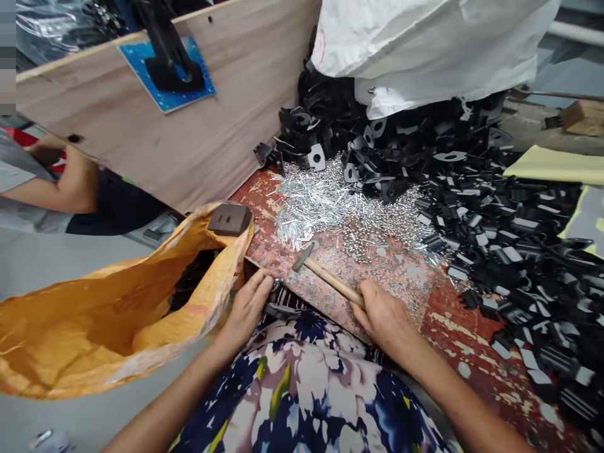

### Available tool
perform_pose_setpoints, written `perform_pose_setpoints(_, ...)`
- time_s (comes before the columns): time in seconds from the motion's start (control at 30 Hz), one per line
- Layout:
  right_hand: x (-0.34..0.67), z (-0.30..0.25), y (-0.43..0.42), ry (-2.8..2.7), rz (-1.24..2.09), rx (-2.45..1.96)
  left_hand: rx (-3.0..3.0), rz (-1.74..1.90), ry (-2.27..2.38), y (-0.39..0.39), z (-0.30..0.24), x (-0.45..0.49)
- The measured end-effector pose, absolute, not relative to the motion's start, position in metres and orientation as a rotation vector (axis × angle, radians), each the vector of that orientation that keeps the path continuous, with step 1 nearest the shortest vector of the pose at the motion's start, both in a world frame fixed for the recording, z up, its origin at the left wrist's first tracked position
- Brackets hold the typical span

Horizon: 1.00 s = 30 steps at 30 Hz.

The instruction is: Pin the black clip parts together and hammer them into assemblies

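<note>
My right hand (384,316) is closed round the wooden handle of a small hammer (325,275), whose metal head rests on the worn red table (453,333). My left hand (249,306) sits at the table's near edge, fingers pinched on a small black metal part (278,309) beside the orange sack (108,321). A heap of small silver pins (321,201) lies just beyond the hammer head.
A large pile of black metal clips (495,207) covers the right and far side of the table, under a white sack (425,44). A wooden board (198,119) stands at the left. A dark block (229,219) rests on the orange sack. Another person's arm (61,182) is at far left.
</note>
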State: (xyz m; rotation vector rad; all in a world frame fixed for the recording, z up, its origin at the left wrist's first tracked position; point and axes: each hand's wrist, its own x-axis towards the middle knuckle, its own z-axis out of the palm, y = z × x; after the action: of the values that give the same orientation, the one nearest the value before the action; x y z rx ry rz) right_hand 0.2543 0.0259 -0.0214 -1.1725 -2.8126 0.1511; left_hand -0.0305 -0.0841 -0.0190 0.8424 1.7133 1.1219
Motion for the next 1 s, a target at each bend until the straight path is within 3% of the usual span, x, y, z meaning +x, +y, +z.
perform_pose_setpoints(0.37,0.259,0.019,0.010,-2.486,0.349,-0.770,0.977,1.281,1.767,-0.070,-0.055,-0.021)
perform_pose_setpoints(0.53,0.249,0.002,0.007,-2.729,0.255,-0.834,0.983,1.282,1.801,-0.071,-0.059,-0.020)
perform_pose_setpoints(1.0,0.250,-0.010,0.013,-2.709,0.503,-1.039,1.147,1.105,1.824,-0.067,-0.038,-0.032)
